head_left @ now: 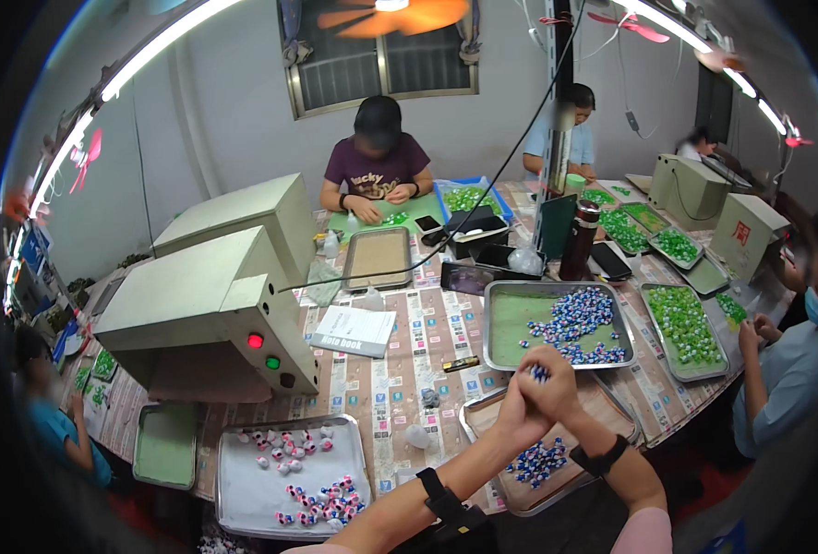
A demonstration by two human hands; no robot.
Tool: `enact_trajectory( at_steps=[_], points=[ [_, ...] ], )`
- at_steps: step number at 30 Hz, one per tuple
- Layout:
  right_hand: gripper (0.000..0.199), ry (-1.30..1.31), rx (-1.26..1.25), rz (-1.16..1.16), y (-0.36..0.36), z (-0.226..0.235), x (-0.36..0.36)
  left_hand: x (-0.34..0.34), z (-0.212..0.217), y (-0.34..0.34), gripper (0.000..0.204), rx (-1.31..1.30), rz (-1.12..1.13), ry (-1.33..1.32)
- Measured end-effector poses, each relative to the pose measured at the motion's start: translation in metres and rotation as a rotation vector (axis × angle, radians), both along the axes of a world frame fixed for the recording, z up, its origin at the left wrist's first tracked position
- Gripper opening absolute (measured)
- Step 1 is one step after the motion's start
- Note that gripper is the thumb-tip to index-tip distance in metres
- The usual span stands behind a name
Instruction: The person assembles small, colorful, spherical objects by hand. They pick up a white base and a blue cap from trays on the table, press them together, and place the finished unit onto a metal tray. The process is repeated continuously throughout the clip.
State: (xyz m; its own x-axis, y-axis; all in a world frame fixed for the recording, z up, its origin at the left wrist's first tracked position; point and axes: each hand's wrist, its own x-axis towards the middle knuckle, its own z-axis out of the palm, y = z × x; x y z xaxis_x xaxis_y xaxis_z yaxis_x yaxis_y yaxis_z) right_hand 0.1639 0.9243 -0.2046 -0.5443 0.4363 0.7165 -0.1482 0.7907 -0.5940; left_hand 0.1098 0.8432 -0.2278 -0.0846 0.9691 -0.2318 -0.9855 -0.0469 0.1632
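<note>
My left hand (518, 413) and my right hand (554, 380) are pressed together above the near edge of a metal tray (511, 319). Between the fingertips they pinch a small blue and white piece (540, 373). That tray has a green liner and a heap of blue and white pieces (579, 319). Under my wrists sits a second tray (612, 411) with a small pile of the same pieces (536, 462). Both forearms wear black bands.
A tray (243, 494) of pink and white pieces lies at the lower left beside an empty green-lined tray (164, 445). A beige machine (201, 314) with red and green buttons stands left. Several other people work around the table, with trays of green pieces (686, 323) at right.
</note>
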Motion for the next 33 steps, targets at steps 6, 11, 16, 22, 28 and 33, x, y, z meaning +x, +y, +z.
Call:
enact_trajectory(
  at_steps=[6, 11, 16, 22, 28, 33],
  points=[
    [0.012, -0.003, 0.138, 0.011, -0.08, 0.033, 0.012, -0.004, 0.015, -0.053, 0.025, 0.248, -0.036, -0.048],
    [0.012, -0.005, 0.214, 0.183, -0.132, 0.054, -0.001, -0.018, 0.029, -0.117, 0.033, 0.232, 0.102, -0.13],
    [0.011, -0.032, 0.392, 0.254, -0.186, 0.08, -0.037, -0.051, 0.023, -0.179, 0.034, 0.439, 0.206, -0.098],
    [0.011, -0.065, 0.57, 0.32, -0.25, 0.085, -0.077, -0.081, 0.04, -0.252, 0.035, 0.302, 0.399, -0.035],
    [0.011, -0.151, 0.54, 0.366, -0.286, 0.099, -0.074, -0.111, 0.039, -0.329, 0.029, 0.32, 0.558, -0.29],
    [0.004, -0.275, 0.457, 0.271, -0.281, 0.101, -0.033, -0.203, 0.035, -0.41, 0.025, 0.351, 0.802, -0.251]
  ],
)
